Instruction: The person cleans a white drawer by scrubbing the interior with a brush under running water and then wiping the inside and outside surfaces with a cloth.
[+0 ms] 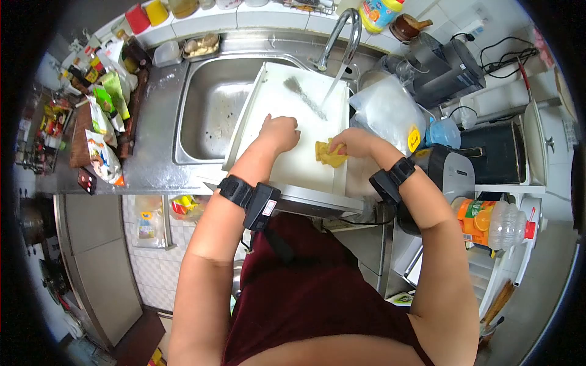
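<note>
A white drawer (287, 91) with a grey front panel rests tilted across the sink, its open side facing up. From the faucet (345, 36) a stream of water runs into it, wetting the inside near the far end. My right hand (359, 144) is closed on a yellow cloth (330, 154), which lies against the drawer's inside by the right wall. Over the drawer's middle, my left hand (281, 133) has its fingers curled in; whatever may be in them is hidden. Each forearm wears a black strap with a box.
The steel sink basin (213, 113) shows left of the drawer. Bottles and food bags (104, 152) stand on the left counter. At right are a plastic bag (390, 116), a dark appliance (442, 70) and an orange-labelled bottle (494, 224).
</note>
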The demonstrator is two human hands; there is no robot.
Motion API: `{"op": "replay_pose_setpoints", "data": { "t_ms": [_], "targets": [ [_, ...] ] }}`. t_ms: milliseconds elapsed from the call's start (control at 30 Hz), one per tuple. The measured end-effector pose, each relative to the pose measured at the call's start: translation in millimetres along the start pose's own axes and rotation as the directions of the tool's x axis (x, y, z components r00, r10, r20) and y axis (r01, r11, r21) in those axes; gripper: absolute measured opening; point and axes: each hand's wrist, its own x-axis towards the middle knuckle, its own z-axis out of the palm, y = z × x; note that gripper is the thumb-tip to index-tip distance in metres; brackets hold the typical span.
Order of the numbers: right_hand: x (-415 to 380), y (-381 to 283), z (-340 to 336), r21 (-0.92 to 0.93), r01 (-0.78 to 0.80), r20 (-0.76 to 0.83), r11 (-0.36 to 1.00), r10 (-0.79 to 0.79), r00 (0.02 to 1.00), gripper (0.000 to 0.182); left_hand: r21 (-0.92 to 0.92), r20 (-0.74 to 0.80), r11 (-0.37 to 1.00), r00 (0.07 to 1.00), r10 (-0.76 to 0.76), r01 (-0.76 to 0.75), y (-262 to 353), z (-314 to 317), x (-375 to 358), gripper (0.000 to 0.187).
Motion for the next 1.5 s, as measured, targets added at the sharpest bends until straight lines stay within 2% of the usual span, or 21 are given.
{"op": "replay_pose_setpoints", "data": {
  "t_ms": [67,167,267,367,400,500,533,633,667,800,900,1000,1100,1167,1200,1300,1333,1400,1433,1500],
  "targets": [
    [2,-3,-2,0.043,0.069,-0.013,0.997,-0.068,0.998,0.023,-0.076,0.007,0.997,1.000,0.020,-0.020,-2,2,2,0.035],
    [16,5,0,0.367,0.160,-0.163,0.916,-0.107,0.981,0.022,-0.006,-0.003,0.999,0.999,0.043,-0.043,5,-3,1,0.033],
    [38,21,14,-0.083,0.020,-0.327,0.996,-0.046,0.944,0.027,0.032,0.017,0.999,0.999,0.042,-0.042,13,-9,1,0.034],
    [42,15,18,-0.456,-0.205,-0.297,0.866,0.069,0.952,0.031,0.038,0.103,0.999,0.995,0.013,-0.017,26,-17,3,0.037],
    [47,20,17,-0.437,-0.145,-0.325,0.888,-0.006,0.946,0.035,0.036,0.113,0.999,0.994,0.011,-0.015,28,-18,4,0.037],
    [77,42,0,-0.094,-0.068,-0.319,0.993,0.035,0.947,0.034,0.014,0.109,1.000,0.994,0.002,-0.003,23,-11,11,0.037],
    [87,51,-2,0.041,-0.023,-0.488,0.999,0.041,0.872,0.033,0.015,0.124,1.000,0.992,-0.004,0.002,22,-11,13,0.037],
    [106,75,-29,0.217,-0.017,-0.572,0.976,0.141,0.808,0.033,0.008,0.147,1.000,0.989,0.000,-0.001,26,-17,23,0.039],
    [112,82,-34,0.229,0.077,-0.648,0.970,0.093,0.756,0.033,0.004,0.150,1.000,0.989,0.005,-0.006,28,-19,27,0.039],
    [134,91,-53,0.392,0.182,-0.687,0.902,0.156,0.710,0.025,-0.088,0.155,0.996,0.988,0.023,-0.009,31,-21,61,0.039],
    [162,105,-63,0.135,0.236,-0.672,0.962,-0.086,0.735,0.049,-0.248,0.162,0.968,0.987,-0.010,0.051,26,-15,93,0.037],
    [185,104,-77,0.374,0.281,-0.555,0.884,-0.030,0.831,0.061,-0.407,0.150,0.906,0.987,-0.062,0.118,10,0,130,0.035],
    [201,109,-89,0.283,0.350,-0.534,0.893,-0.157,0.831,0.067,-0.512,0.090,0.830,0.974,-0.205,0.222,9,-1,150,0.034],
    [204,112,-92,0.329,0.436,-0.549,0.838,-0.207,0.810,0.053,-0.609,0.080,0.758,0.969,-0.233,0.232,-1,7,164,0.032],
    [205,113,-89,0.376,0.530,-0.604,0.760,-0.233,0.762,0.035,-0.656,0.078,0.716,0.966,-0.248,0.237,-1,9,166,0.031],
    [207,118,-89,0.222,0.729,-0.736,0.647,-0.379,0.560,0.023,-0.719,0.118,0.642,0.957,-0.264,0.266,-2,14,168,0.028],
    [208,118,-90,0.131,0.764,-0.771,0.632,-0.420,0.479,0.024,-0.732,0.116,0.628,0.956,-0.269,0.265,0,16,167,0.028],
    [205,119,-94,0.179,0.721,-0.732,0.669,-0.399,0.552,0.028,-0.754,0.108,0.605,0.957,-0.270,0.256,6,21,168,0.027],
    [202,120,-98,0.309,0.626,-0.640,0.716,-0.330,0.694,0.030,-0.769,0.089,0.591,0.957,-0.277,0.243,7,24,171,0.027],
    [197,122,-102,0.377,0.556,-0.583,0.740,-0.276,0.764,0.034,-0.800,0.056,0.560,0.955,-0.291,0.217,8,32,177,0.026]
  ]
}}
